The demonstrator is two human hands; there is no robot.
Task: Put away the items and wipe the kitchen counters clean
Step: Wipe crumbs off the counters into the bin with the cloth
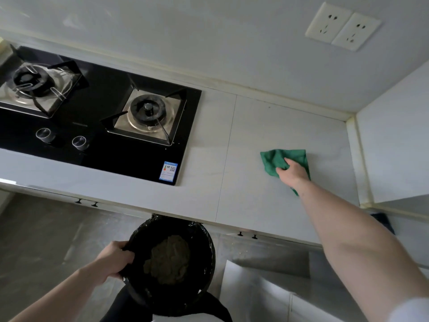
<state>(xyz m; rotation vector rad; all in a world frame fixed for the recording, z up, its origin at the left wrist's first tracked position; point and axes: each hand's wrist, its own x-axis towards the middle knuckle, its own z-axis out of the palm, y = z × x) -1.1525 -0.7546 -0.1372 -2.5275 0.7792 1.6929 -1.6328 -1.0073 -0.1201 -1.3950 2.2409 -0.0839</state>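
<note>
Right now my right hand (293,171) presses the green cloth (279,160) on the counter (267,126), fingers curled into its folds, right of the gas hob (111,126). My left hand (116,259) grips the lined bin (170,263) rim below the counter edge; swept crumbs could miss it.

I see a green cloth (278,160) on my pale grey counter (267,205), a glossy black hob (111,145), a black-lined bin (199,231) and cream sockets (343,26).
</note>
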